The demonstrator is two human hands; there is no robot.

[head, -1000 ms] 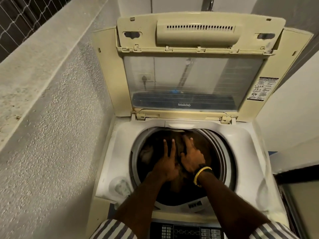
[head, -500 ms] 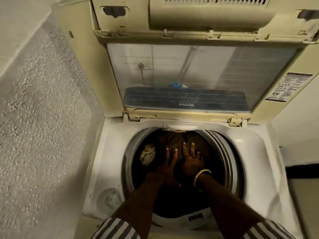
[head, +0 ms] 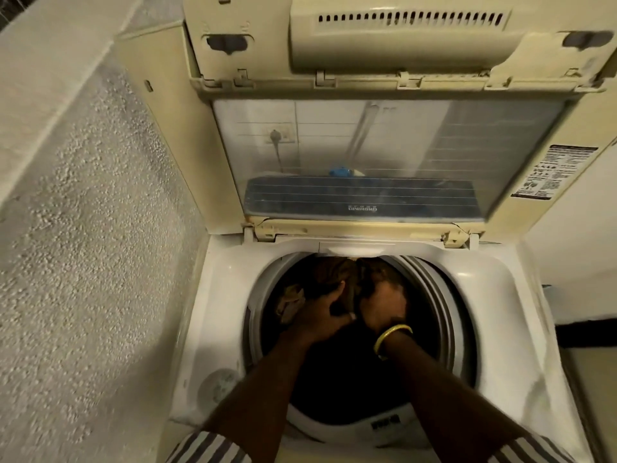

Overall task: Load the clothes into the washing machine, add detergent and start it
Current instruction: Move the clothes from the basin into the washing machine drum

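While deep in round drum, both hands' fingers clutch dark crumpled clothes.

The washing machine has a white top deck around its opening, while its raised lid is yellowed cream, with a clear window panel and a dark blue-grey band ruled with thin pale lines along the window's lower edge. A white label printed in black sits on the lid's right frame. Inside the drum, the clothes are dark brown, with a paler tan piece at the left. A yellow bangle rings the right wrist. The sleeves below the machine's opening are striped grey and white. Left of the machine, the wall is speckled off-white.
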